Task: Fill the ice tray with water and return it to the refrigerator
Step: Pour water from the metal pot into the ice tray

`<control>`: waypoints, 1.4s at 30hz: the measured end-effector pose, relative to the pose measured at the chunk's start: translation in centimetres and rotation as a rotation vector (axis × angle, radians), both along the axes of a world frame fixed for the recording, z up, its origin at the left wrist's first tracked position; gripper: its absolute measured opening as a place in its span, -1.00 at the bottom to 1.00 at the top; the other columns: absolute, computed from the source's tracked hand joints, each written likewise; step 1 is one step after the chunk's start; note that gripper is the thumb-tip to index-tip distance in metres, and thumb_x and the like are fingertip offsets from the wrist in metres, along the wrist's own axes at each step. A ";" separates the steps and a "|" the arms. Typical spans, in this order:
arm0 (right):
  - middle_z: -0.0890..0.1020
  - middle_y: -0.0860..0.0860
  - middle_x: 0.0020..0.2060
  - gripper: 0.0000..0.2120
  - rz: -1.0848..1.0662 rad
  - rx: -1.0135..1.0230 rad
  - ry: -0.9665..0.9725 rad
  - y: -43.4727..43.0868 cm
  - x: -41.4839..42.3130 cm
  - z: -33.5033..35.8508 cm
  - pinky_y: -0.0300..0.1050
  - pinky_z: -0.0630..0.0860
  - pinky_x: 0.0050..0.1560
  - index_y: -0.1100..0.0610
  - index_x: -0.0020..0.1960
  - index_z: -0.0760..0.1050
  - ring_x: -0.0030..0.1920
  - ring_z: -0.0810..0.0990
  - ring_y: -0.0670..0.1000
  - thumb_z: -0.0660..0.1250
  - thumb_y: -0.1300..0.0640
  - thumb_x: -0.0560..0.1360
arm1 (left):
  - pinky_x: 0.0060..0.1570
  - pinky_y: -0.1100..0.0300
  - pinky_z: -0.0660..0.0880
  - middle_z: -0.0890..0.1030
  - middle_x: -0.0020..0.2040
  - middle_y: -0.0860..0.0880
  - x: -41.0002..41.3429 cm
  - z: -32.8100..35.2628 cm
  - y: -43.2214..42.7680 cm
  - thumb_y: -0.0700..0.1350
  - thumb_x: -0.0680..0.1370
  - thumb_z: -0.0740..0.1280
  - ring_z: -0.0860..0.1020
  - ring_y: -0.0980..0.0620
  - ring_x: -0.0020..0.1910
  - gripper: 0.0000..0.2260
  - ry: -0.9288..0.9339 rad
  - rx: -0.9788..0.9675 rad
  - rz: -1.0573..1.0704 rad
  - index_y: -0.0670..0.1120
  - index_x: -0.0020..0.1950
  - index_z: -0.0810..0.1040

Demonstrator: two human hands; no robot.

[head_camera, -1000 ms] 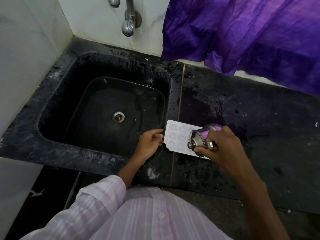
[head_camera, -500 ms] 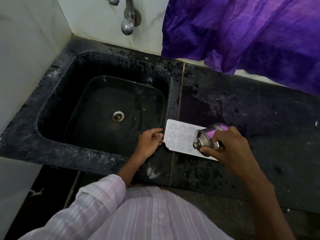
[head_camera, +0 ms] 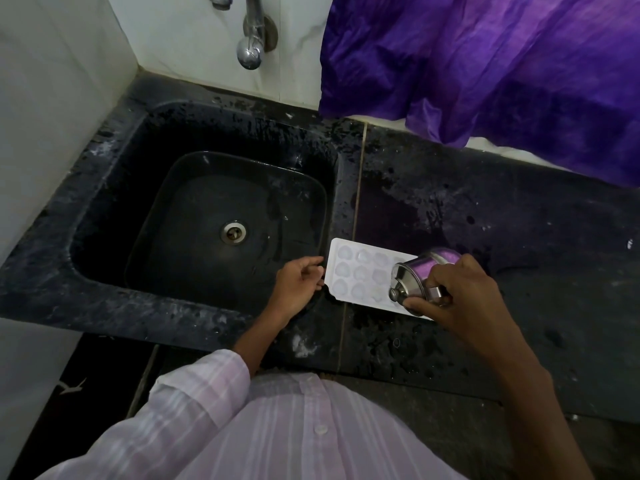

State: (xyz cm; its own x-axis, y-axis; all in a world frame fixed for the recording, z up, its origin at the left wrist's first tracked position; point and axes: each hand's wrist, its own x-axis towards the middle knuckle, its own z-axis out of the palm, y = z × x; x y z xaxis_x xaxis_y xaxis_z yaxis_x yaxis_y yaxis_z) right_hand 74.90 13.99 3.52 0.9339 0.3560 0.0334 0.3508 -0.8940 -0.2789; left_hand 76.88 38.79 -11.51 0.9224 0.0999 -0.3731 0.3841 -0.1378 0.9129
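- The tray (head_camera: 360,271), white with rows of round cells, lies flat on the black worktop (head_camera: 519,237), just right of the sink (head_camera: 104,209). Its left end reaches over the pale seam that runs beside the sink.
- The left hand (head_camera: 298,285) is at the tray's short left edge. Its fingers (head_camera: 317,273) are curled, and their tips and the thumb meet that edge. Whether they pinch the tray or only touch it cannot be told.
- The right hand (head_camera: 460,296) grips a steel vessel (head_camera: 420,277), with the fingers wrapped round its body from the right.
- The vessel is tipped on its side over the tray's right end and hides the cells there. A small knob on it faces the camera. No stream of water can be made out.
- The uncovered cells look pale and glossy. How full they are is unclear.
- The sink is dark and wet-looking, with a metal drain (head_camera: 233,232) in the middle of its floor.
- A chrome tap (head_camera: 251,46) comes off the white wall above the sink's back edge.
- A purple cloth (head_camera: 485,64) hangs over the back of the worktop on the right, well apart from the tray.
- A pale striped shirt (head_camera: 277,427) fills the bottom of the view. Its left sleeve is pushed up the forearm.
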 end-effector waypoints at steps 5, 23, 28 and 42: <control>0.34 -0.16 -0.44 -0.54 -0.001 0.006 -0.005 0.0 0.0 -0.2 -0.41 0.12 -0.38 0.03 -0.37 0.31 -0.26 0.25 -0.13 0.64 0.05 0.23 | -0.10 0.26 0.62 0.69 -0.15 -0.05 0.0 0.0 0.0 -0.25 0.62 0.29 0.66 0.08 -0.20 -0.72 -0.001 0.013 -0.003 -0.20 0.33 0.57; 0.31 -0.23 -0.46 -0.58 0.003 0.010 -0.006 -0.2 0.0 0.1 -0.37 0.08 -0.36 0.07 -0.38 0.35 -0.24 0.26 -0.23 0.63 0.04 0.23 | -0.18 0.34 0.61 0.67 -0.15 -0.04 0.2 0.1 -0.5 -0.27 0.63 0.28 0.64 0.25 -0.31 -0.73 -0.013 0.019 0.004 -0.20 0.31 0.58; 0.35 -0.21 -0.42 -0.57 -0.001 0.019 0.011 -0.3 0.0 -0.1 -0.38 0.11 -0.36 0.04 -0.37 0.34 -0.21 0.29 -0.25 0.63 0.04 0.24 | -0.16 0.31 0.62 0.68 -0.15 -0.02 0.3 0.0 -0.4 -0.26 0.62 0.28 0.65 0.21 -0.27 -0.73 -0.015 0.020 -0.007 -0.21 0.31 0.58; 0.32 -0.22 -0.46 -0.60 0.042 0.040 -0.020 -0.2 0.0 -0.1 -0.33 0.13 -0.37 0.10 -0.38 0.38 -0.25 0.31 -0.06 0.63 0.05 0.24 | -0.14 0.28 0.63 0.69 -0.14 -0.05 0.1 0.2 -0.5 -0.26 0.63 0.27 0.66 0.14 -0.21 -0.74 -0.015 0.015 -0.015 -0.20 0.31 0.59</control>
State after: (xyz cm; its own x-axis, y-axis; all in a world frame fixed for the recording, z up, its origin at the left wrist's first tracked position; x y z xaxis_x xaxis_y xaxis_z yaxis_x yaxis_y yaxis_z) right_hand 74.93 13.76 3.46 0.9170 0.3933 0.0667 0.3939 -0.8663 -0.3071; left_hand 76.97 38.27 -11.33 0.9292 0.0916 -0.3580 0.3685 -0.1570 0.9163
